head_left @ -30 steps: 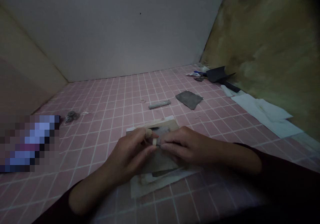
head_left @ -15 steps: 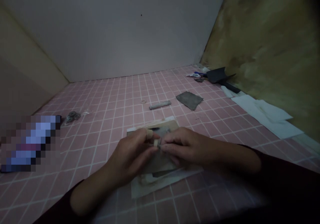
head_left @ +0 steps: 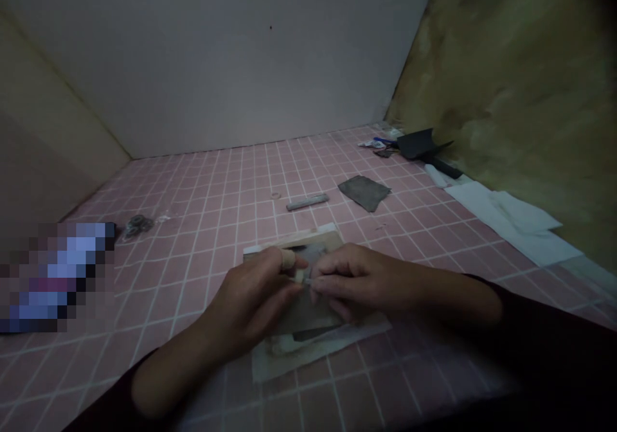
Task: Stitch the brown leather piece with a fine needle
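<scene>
My left hand [head_left: 258,294] pinches a small pale ring-like piece [head_left: 299,276] between thumb and fingers. A beige band wraps one of its fingers. Right beside it, my right hand [head_left: 349,281] is closed, fingertips meeting the pale piece's right side. A thin bit seems to lie between those fingertips, too small and dark to name. Under both hands lies a flat board [head_left: 308,313] with dusty sheets, on a pale paper [head_left: 270,371]. Past the board are a grey rolled strip [head_left: 307,202], a dark grey rough sheet [head_left: 365,192] and a pale ring [head_left: 275,195].
A blurred-out bright screen-like object [head_left: 67,271] lies at the left, near a plastic bag of grey rings [head_left: 138,224]. White papers [head_left: 515,223] line the right side. A black dustpan-like piece [head_left: 417,144] sits in the far right corner. Walls border the pink checked surface [head_left: 216,194].
The hands stay in nearly the same place, with slight finger movement around the pale piece. The whole view has shifted very slightly.
</scene>
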Tool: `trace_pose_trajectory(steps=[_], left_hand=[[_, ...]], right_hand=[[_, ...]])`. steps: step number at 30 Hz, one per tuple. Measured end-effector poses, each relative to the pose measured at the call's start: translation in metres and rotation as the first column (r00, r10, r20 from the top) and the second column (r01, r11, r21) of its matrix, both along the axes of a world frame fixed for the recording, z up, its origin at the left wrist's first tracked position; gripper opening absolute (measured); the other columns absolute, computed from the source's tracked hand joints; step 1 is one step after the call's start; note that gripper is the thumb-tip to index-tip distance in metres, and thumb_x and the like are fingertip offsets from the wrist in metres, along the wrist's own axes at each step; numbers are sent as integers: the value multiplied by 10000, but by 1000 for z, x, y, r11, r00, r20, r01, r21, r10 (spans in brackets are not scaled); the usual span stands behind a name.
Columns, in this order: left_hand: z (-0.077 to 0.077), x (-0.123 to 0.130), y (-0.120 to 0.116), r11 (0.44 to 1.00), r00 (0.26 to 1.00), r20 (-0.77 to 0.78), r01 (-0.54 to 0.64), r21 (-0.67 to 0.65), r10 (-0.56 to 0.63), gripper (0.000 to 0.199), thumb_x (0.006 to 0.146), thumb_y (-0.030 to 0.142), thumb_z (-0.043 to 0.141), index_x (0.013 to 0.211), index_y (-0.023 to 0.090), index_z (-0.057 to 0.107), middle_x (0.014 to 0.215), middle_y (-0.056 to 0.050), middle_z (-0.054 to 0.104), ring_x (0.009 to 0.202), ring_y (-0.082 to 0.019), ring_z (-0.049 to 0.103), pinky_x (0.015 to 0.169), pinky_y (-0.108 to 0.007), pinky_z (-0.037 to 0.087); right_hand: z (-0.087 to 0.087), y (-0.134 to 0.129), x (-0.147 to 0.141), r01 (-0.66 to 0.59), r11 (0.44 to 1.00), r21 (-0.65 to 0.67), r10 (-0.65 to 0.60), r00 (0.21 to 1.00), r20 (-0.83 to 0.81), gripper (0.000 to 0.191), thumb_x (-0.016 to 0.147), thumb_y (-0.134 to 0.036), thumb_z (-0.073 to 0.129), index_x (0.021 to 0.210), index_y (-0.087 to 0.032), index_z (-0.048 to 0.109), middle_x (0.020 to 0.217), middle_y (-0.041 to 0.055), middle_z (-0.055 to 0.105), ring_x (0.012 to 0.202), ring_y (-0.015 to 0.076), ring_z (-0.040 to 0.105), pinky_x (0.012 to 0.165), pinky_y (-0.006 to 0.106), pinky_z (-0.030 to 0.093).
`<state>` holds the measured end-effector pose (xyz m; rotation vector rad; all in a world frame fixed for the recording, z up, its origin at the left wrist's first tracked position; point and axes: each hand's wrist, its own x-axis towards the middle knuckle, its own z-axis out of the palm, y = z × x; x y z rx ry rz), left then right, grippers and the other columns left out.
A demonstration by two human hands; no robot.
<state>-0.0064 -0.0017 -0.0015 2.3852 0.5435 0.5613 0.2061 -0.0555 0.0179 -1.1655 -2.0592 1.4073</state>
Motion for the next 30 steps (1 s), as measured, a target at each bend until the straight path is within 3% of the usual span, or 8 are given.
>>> trace_pose_trajectory(steps=[6,9,14,17,22,24,27,30], left_hand=[[1,4,4,975,998,-50,-36,-220,26,158,942,312,455,897,178,526,699,33,509,629,-104,495,595,-217,387],[-1,2,4,983,998,-42,-50,-178,44,133,931,300,478,952,179,529,746,22,532,674,-114,520,627,-227,402],[-1,-1,3,999,1000,-16,-12,-45,11,153,907,222,513,1055,189,520,962,-23,604,853,-142,567,740,-253,425],[1,1,4,990,1000,-6,-7,-141,6,128,920,270,496,1007,184,535,862,-7,592,776,-132,557,685,-240,426],[1,4,5,958,999,-33,-36,-284,28,182,937,334,458,905,174,537,691,27,502,623,-105,477,570,-214,381],[1,4,5,969,999,-33,-37,-245,30,155,931,320,472,938,178,533,716,21,514,644,-112,488,586,-221,390],[1,3,3,994,1000,-31,-4,-113,1,121,916,247,496,1019,188,518,853,-9,571,762,-133,538,679,-246,419],[2,1,1,998,1000,-11,6,-64,-7,147,913,229,503,1056,195,515,933,-22,584,844,-144,549,742,-260,420]], right_hand=[[-28,-6,0,-16,812,583,-195,935,297,239,844,-139,474,1060,-149,576,819,39,616,675,142,534,604,250,372],[-22,-5,0,12,846,534,-178,949,260,162,870,-157,460,964,-154,592,761,20,600,638,128,520,588,243,364],[-1,0,1,0,1000,29,-1,999,40,341,944,-181,374,629,-157,503,554,-25,525,527,86,512,556,202,400],[-7,-2,1,25,970,243,-53,993,108,248,933,-191,402,760,-149,575,629,-9,563,570,99,521,575,216,397],[-27,-7,0,-39,789,613,-195,931,310,321,839,-170,491,1156,-162,544,862,53,637,692,156,544,610,262,390],[-23,-6,0,-3,828,560,-184,943,277,201,871,-181,465,1029,-164,589,797,32,625,656,137,527,599,251,383],[-8,-1,0,30,978,208,-56,991,118,290,941,-208,388,719,-147,565,593,-12,544,557,98,500,565,219,387],[0,1,1,-21,997,-74,18,999,-30,306,956,-234,370,749,-138,575,539,-27,523,496,89,481,518,205,392]])
